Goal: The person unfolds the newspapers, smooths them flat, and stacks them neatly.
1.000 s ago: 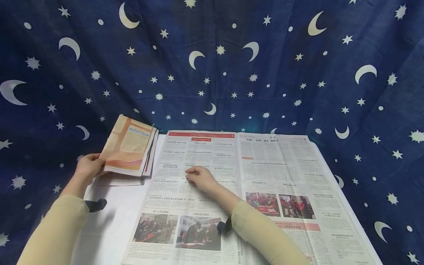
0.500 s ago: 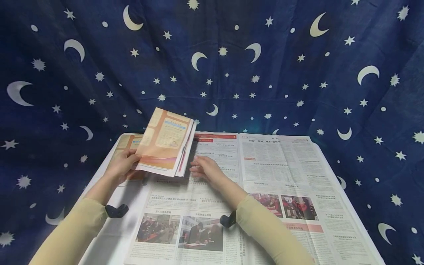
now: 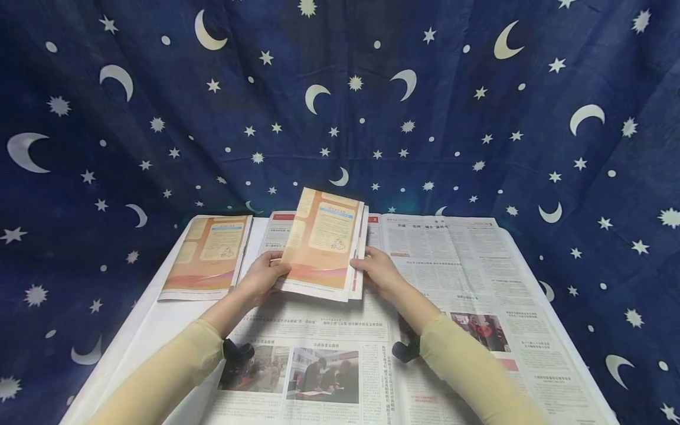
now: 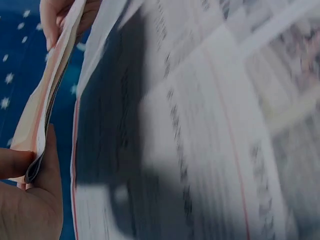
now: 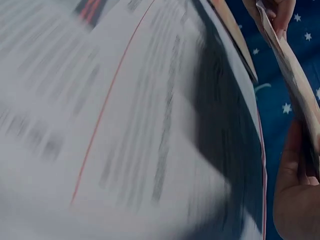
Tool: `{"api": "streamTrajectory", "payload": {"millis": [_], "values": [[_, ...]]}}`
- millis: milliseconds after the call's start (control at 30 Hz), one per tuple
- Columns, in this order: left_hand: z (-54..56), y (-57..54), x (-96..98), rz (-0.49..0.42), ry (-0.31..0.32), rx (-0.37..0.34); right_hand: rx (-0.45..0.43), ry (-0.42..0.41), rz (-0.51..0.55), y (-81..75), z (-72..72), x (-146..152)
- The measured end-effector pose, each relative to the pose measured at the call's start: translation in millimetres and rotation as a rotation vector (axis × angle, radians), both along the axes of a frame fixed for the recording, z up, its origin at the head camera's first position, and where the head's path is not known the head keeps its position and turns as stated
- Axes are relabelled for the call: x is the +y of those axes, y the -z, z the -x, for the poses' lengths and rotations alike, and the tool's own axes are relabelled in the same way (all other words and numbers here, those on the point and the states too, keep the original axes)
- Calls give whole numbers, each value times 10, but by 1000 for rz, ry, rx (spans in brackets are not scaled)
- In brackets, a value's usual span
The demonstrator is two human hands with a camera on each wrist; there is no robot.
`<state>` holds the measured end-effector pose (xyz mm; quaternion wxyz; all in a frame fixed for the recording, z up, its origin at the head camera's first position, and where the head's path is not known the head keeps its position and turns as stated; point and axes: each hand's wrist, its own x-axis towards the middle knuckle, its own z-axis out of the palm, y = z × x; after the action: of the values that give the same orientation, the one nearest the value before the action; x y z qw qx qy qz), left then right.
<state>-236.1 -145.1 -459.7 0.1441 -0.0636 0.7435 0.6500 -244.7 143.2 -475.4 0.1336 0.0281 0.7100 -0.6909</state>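
Note:
A folded newspaper (image 3: 321, 239) with an orange printed page is held up at a tilt above the spread newspaper, in the middle of the head view. My left hand (image 3: 261, 275) grips its left edge, thumb on the front. On the opposite edge my right hand (image 3: 380, 273) pinches the loose layers. Seen edge-on in the left wrist view, the folded newspaper (image 4: 45, 110) has several layers, with the left hand (image 4: 30, 205) around its near end. The right wrist view shows the right hand (image 5: 295, 200) at the other edge.
A second folded newspaper (image 3: 204, 260) with a similar orange page lies at the table's left. The spread newspaper (image 3: 435, 277) covers the middle and right of the white table (image 3: 119, 342). Behind hangs a dark blue cloth (image 3: 340, 100) with moons and stars.
The left hand has carried the folded newspaper rightward from the left side, uncovering the second one. My right hand has moved right and taken hold of the right edge.

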Motion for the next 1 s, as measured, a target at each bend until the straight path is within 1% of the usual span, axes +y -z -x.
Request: {"api": "streamTrajectory", "payload": {"millis": [133,267,333,433,567,633,700,800,1000], "values": [[-35,60,240,-12,64,-12,35,-15,-94,27,-80,273],[-63,114,440,-22,158,-12,48,3,-189,47,-162,530],[-69,138,528,-34,206,-22,48,6,-220,62,-199,657],[-74,169,647,-34,275,-28,40,4,-236,78,-247,838],[-66,230,801,-27,338,-24,31,-2,-273,92,-305,1040],[-66,265,877,-17,354,-18,29,-1,-299,101,-331,1117],[-70,301,949,11,363,-14,24,-4,-323,117,-352,1178],[-84,346,1041,45,367,-17,6,6,-358,153,-369,1247],[-130,376,1148,113,367,-25,-12,25,-403,241,-362,1325]]}}
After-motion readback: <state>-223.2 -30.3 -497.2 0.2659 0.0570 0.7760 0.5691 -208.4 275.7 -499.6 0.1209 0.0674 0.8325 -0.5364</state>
